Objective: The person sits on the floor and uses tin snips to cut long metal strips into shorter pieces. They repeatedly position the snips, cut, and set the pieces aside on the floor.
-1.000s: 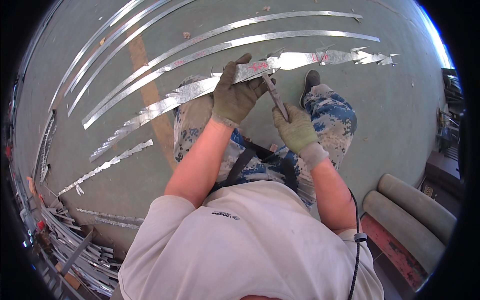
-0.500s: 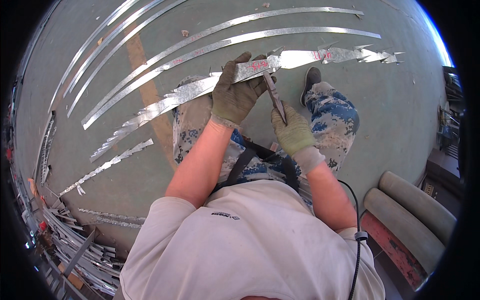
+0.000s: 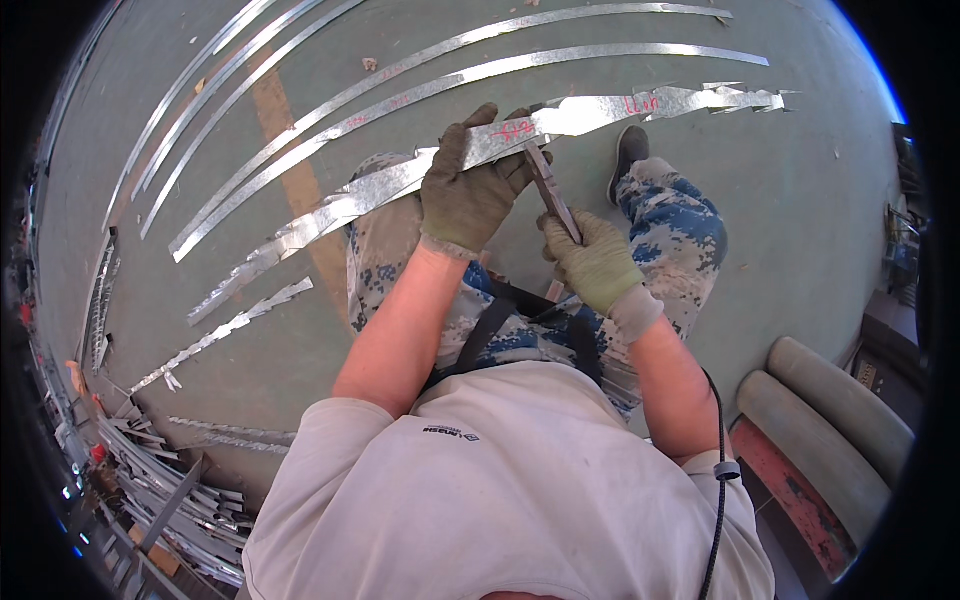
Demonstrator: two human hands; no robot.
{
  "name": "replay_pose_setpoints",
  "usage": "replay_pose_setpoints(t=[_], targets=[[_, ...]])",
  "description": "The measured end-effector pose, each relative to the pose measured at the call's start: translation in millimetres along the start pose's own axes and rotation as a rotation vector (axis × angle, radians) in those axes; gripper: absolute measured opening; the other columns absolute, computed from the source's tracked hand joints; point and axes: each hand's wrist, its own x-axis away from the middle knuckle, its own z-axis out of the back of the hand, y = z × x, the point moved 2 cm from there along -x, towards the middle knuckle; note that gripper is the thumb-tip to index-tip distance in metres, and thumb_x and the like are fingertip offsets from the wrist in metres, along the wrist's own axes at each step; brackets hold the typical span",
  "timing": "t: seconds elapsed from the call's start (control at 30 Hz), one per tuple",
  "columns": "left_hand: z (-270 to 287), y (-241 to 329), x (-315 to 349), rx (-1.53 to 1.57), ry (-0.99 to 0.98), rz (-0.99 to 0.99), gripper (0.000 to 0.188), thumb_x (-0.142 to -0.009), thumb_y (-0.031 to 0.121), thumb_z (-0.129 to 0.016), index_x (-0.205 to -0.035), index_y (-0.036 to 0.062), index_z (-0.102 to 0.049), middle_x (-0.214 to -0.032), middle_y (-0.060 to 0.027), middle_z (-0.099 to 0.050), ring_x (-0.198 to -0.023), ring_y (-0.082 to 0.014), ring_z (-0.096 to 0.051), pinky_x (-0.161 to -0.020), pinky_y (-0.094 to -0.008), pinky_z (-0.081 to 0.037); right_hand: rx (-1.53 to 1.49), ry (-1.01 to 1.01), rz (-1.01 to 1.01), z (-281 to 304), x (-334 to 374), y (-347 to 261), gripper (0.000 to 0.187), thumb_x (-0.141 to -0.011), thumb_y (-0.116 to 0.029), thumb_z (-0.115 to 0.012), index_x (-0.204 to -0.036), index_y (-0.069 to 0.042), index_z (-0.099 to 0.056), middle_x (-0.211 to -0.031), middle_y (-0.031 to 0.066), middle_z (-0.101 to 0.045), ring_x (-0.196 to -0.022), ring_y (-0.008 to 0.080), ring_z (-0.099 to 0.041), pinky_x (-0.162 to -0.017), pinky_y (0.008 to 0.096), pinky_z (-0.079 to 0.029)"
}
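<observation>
A long silvery sheet-metal strip (image 3: 392, 183) with jagged, notched ends and red handwriting lies slantwise across the space between my knees. My left hand (image 3: 466, 204), in a dirty olive work glove, grips it near the middle, thumb on the near-left side and fingers around beyond. In my gloved right hand (image 3: 597, 259) is a narrow, brownish-grey, flat bar-like tool (image 3: 553, 195), perhaps pliers; its exact kind is unclear. The tool's far tip meets the strip's near edge beside my left fingertips. My right fingers are wrapped around its lower end.
Several long metal strips (image 3: 470, 74) lie on the green floor beyond. A shorter jagged strip (image 3: 222, 334) rests at left, near a heap of metal scraps (image 3: 190, 515). At right, two grey padded rolls (image 3: 815, 440) sit on a worn red base (image 3: 795, 500).
The strip has turned slightly about its length, so its points stand out less. My right hand has shifted a little right and down, the tool still touching the strip.
</observation>
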Motion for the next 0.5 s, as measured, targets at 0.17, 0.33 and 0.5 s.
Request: replay_pose_setpoints(t=[0.17,0.33,0.5], targets=[[-6.1,-0.5,3.3,-0.052,0.060,-0.018,0.052,-0.104,0.040,-0.056,-0.140,0.0031,-0.052,-0.147,-0.0271,-0.051,-0.134,-0.0429,-0.053,-0.114,-0.0613,-0.041,-0.187,-0.130,-0.151,8.5,9.4,-21.5,0.030,-0.105,-0.030,-0.060,-0.115,-0.003,-0.068,-0.078,0.0022,-0.062,-0.054,0.0076,-0.055,-0.047,0.0244,-0.043],[-8.4,-0.2,3.6,-0.026,0.101,0.017,0.047,-0.103,0.038,-0.059,-0.138,0.0055,-0.055,-0.145,-0.0263,-0.054,-0.131,-0.0408,-0.057,-0.110,-0.0551,-0.046,-0.310,-0.314,-0.137,21.3,8.5,-28.3,0.029,-0.104,-0.029,-0.060,-0.108,-0.001,-0.067,-0.075,0.0043,-0.064,-0.053,0.0108,-0.058,-0.044,0.0264,-0.044],[-4.4,-0.1,3.8,0.005,0.089,0.050,0.046,-0.105,0.036,-0.056,-0.140,0.0074,-0.054,-0.146,-0.0247,-0.054,-0.132,-0.0382,-0.057,-0.109,-0.0522,-0.047,-0.560,-0.497,-0.165,28.7,6.2,-28.8,0.030,-0.105,-0.027,-0.059,-0.109,0.001,-0.069,-0.077,0.0056,-0.067,-0.054,0.0121,-0.061,-0.045,0.0260,-0.047]])
